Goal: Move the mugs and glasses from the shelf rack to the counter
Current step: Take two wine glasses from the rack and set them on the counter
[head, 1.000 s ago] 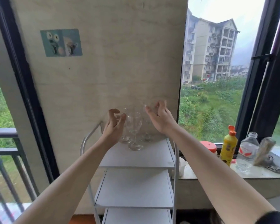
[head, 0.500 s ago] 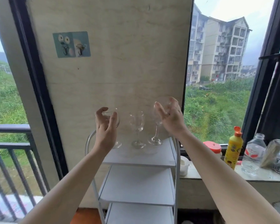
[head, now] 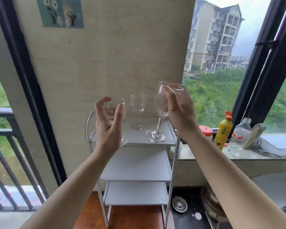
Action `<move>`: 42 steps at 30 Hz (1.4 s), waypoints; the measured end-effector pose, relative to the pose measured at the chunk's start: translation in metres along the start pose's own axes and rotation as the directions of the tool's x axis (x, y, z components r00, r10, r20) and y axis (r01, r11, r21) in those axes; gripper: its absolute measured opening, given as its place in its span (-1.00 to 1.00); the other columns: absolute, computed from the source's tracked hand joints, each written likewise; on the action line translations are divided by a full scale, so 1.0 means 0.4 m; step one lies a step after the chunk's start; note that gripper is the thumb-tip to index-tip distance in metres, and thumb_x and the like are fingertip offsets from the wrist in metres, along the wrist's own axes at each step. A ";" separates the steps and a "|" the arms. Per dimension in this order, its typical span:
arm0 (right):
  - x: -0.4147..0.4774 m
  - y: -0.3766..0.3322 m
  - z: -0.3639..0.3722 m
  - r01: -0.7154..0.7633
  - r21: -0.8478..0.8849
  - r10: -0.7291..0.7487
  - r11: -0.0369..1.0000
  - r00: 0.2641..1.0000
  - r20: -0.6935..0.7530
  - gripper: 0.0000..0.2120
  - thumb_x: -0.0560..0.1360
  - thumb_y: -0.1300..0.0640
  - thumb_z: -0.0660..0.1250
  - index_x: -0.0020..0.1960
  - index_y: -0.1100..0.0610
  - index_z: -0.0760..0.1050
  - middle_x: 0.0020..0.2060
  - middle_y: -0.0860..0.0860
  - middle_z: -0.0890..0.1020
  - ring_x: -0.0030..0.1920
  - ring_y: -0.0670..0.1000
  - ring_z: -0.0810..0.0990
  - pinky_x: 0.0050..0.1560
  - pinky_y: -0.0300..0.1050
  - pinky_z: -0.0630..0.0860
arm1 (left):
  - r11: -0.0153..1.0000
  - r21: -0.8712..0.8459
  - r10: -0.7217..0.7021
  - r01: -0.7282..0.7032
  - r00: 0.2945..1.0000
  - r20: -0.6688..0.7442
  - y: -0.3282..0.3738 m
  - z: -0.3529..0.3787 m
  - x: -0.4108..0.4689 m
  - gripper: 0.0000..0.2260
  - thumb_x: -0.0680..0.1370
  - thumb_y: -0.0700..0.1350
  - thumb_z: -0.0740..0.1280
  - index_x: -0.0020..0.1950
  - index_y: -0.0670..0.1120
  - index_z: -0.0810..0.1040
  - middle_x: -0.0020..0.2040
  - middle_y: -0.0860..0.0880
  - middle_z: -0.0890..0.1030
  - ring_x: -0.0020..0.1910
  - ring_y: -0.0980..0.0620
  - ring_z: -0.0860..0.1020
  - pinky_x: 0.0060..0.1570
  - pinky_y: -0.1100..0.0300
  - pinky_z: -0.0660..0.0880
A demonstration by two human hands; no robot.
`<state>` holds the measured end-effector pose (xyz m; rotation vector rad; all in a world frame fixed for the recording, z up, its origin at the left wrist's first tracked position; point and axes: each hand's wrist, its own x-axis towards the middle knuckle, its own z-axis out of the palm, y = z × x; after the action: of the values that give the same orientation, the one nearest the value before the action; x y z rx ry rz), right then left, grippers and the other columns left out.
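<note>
Three clear stemmed glasses are at the top of a white shelf rack (head: 170, 142). My left hand (head: 108, 124) wraps around the bowl of the left glass (head: 113, 109), whose foot shows below my palm at the shelf's front edge. My right hand (head: 178, 111) grips the bowl of the right glass (head: 160, 103); that glass is tilted and its foot hangs just over the shelf's front right. The middle glass (head: 137, 104) stands upright on the shelf at the back, untouched.
A stone counter ledge (head: 196, 156) runs right of the rack under the window, holding a red-lidded jar (head: 205, 130), a yellow bottle (head: 223, 132), a clear plastic bottle (head: 238, 136) and a bundle with keys (head: 256, 138). Lower rack shelves are bare. A balcony railing is at left.
Both hands have closed around the outer glasses. The right glass has risen and tilted off the shelf; the left glass has moved toward the shelf's front edge. The camera view shifted lower.
</note>
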<state>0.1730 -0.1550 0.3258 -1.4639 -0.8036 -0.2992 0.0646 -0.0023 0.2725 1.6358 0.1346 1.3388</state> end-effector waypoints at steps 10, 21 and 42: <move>-0.185 -0.076 -0.296 0.022 0.010 -0.021 1.000 0.993 -0.112 -0.60 0.47 -0.20 0.38 0.20 -0.06 0.39 -0.04 -0.06 0.68 0.00 0.02 0.72 -0.08 -0.05 0.69 | 0.991 -0.133 0.057 -0.030 0.977 0.204 0.167 0.174 -0.182 -0.50 0.53 0.27 0.25 0.38 0.07 0.30 -0.08 0.00 0.55 -0.10 0.03 0.54 -0.07 -0.01 0.52; -0.732 -0.238 -1.093 -0.089 -0.342 -0.061 0.936 0.912 -0.406 -0.54 0.45 -0.25 0.38 0.27 -0.12 0.39 0.00 -0.21 0.62 0.00 -0.33 0.62 -0.06 -0.48 0.46 | 0.888 -0.430 0.084 0.165 0.860 0.504 0.575 0.631 -0.793 -0.46 0.56 0.21 0.28 0.38 -0.12 0.36 0.19 0.18 0.59 0.21 0.14 0.56 0.21 0.16 0.52; -1.710 -0.665 -2.187 -0.618 -0.418 -0.217 0.665 0.376 -0.901 -0.55 0.33 -0.28 0.41 0.17 -0.24 0.40 0.04 -0.06 0.57 -0.03 -0.16 0.66 0.07 -0.09 0.60 | 0.616 -0.509 0.497 0.602 0.205 0.843 1.346 1.364 -1.988 -0.57 0.56 0.23 0.33 0.34 0.08 0.39 0.00 -0.09 0.58 -0.09 -0.06 0.59 -0.09 -0.01 0.55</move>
<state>-0.2218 -1.2149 0.1691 -1.7509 0.5864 -1.2245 -0.0586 -1.0943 0.1609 1.2708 -1.0961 -0.1489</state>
